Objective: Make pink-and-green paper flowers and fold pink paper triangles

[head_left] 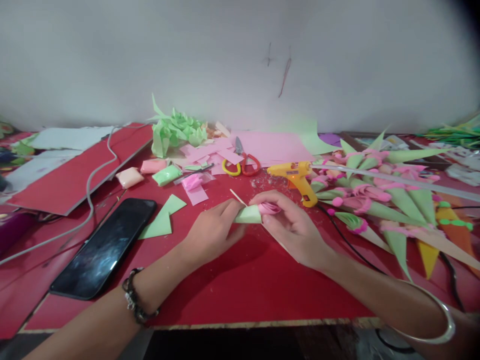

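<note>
Along the near edge of the red desk (240,295), two forearms were extended inward, a dark bracelet (132,299) being worn on the left one and a silver bangle (450,320) on the right. Beyond them, near the middle, a piece of light green paper (248,215) was held up just over the surface. Its left end was pinched by the left hand (215,225), while a pink paper coil (270,208) at its right end was gripped between the thumb and fingers of the right hand (294,227); whether the two were joined could not be told. A thin pale strip (238,197) was seen jutting up beside the left fingers.

To the left, a black phone (107,250) was laid flat, with green paper pieces (161,225) placed just beside its far end. Farther right, a yellow glue gun (296,176) was set down near green-and-pink paper cones (407,200), which were heaped together. Farther left, small coloured packets (167,175) were grouped. Past these, scissors (245,165) were left by pink sheets (275,145), and a green paper pile (176,132) was stacked near the wall (187,60).
</note>
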`<state>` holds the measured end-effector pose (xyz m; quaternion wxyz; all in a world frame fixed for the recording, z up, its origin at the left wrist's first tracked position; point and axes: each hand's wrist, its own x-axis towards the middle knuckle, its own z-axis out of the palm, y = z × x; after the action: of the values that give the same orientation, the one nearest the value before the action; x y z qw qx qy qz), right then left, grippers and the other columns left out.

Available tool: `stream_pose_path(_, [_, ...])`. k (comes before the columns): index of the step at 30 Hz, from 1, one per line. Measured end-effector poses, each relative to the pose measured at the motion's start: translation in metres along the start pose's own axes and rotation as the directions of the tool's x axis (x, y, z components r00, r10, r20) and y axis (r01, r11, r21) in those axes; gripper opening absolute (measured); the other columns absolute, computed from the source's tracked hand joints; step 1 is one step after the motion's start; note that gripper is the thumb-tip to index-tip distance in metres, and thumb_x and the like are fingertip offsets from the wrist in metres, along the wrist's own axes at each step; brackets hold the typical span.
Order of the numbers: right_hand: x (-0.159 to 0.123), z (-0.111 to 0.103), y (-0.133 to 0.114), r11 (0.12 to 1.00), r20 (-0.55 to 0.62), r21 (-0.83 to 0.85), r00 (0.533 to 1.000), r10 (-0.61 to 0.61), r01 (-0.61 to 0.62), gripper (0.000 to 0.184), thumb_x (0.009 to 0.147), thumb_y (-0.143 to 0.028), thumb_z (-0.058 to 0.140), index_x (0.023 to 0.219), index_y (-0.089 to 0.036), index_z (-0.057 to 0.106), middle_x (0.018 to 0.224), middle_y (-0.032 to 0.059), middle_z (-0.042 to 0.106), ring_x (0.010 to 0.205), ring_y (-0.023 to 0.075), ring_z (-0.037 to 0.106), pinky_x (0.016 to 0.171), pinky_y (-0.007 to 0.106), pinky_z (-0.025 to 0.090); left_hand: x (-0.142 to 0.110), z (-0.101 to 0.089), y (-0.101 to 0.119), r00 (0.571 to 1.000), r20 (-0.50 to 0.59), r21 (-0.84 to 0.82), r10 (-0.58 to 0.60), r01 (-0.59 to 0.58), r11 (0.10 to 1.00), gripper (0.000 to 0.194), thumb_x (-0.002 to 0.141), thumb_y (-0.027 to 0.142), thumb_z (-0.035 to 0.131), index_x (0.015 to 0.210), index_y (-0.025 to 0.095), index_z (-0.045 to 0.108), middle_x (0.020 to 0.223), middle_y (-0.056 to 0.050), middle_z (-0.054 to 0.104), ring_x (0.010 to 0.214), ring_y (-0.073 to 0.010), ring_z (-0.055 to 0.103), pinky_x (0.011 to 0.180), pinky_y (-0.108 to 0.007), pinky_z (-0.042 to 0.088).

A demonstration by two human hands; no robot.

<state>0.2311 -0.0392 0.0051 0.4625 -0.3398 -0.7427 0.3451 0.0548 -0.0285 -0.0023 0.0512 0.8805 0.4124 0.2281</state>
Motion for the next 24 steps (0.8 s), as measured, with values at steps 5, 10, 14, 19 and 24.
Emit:
stream_pose_path(5, [-0.0006, 0.001, 0.0032, 1.0, -0.004, 0.002, 1.0, -0.002, 0.002, 0.023, 0.08, -0.014, 0.044, 0.1, -0.023, 0.049, 0.098, 0.0024, 0.052, 0.092, 0.0136, 0.051, 0.08, 0.027, 0.043, 0.0012, -0.0029, 0.0019, 0.996, 0.091, -0.188, -0.021, 0.038, 0.981, 0.026, 0.085, 0.037, 0.037, 0.099, 0.016, 0.045, 0.083, -0.004, 0.058, 0.068, -0.0141, 0.054, 0.059, -0.024, 0.039])
stream_pose_path(10, [0.0004, 0.0014, 0.0027, 1.0, 0.0, -0.021, 1.0, -0.009, 0.009, 0.021, 0.079, -0.015, 0.044, 0.098, -0.022, 0.05, 0.096, 0.0037, 0.051, 0.091, 0.0152, 0.051, 0.078, 0.03, 0.043, 0.0025, -0.0041, 0.0022, 0.99, 0.126, -0.257, -0.058, 0.089, 0.962, 0.03, 0.087, 0.038, 0.031, 0.087, 0.014, 0.05, 0.072, -0.002, 0.055, 0.062, -0.0122, 0.049, 0.055, -0.023, 0.036])
stream_pose_path(14, [0.0019, -0.0002, 0.0023, 0.995, -0.022, -0.073, 0.998, -0.066, 0.065, 0.02, 0.078, -0.013, 0.044, 0.095, -0.022, 0.051, 0.096, 0.0042, 0.052, 0.095, 0.0169, 0.05, 0.085, 0.034, 0.04, 0.0023, -0.0035, 0.0009, 0.996, 0.08, -0.258, -0.042, 0.061, 0.964, 0.032, 0.087, 0.038, 0.029, 0.084, 0.015, 0.051, 0.072, -0.002, 0.053, 0.062, -0.0122, 0.048, 0.055, -0.023, 0.036])
stream_pose_path(19, [0.0024, -0.001, 0.002, 0.988, -0.033, -0.107, 0.993, -0.114, 0.11, 0.021, 0.078, -0.011, 0.045, 0.095, -0.023, 0.052, 0.097, 0.0042, 0.052, 0.096, 0.0169, 0.049, 0.087, 0.036, 0.039, 0.0005, -0.0031, -0.0003, 0.998, 0.059, -0.247, -0.023, 0.037, 0.968, 0.032, 0.088, 0.037, 0.028, 0.087, 0.014, 0.05, 0.073, -0.002, 0.053, 0.062, -0.0123, 0.048, 0.055, -0.023, 0.036])
stream_pose_path(24, [0.0021, 0.0, 0.0014, 0.984, -0.032, -0.124, 0.991, -0.13, 0.125, 0.027, 0.079, -0.011, 0.046, 0.102, -0.024, 0.053, 0.1, 0.004, 0.053, 0.099, 0.0158, 0.049, 0.089, 0.033, 0.039, -0.0001, -0.0031, -0.0003, 0.998, 0.049, -0.239, -0.03, 0.041, 0.97, 0.031, 0.088, 0.037, 0.028, 0.092, 0.014, 0.05, 0.077, -0.004, 0.055, 0.065, -0.013, 0.05, 0.057, -0.023, 0.037])
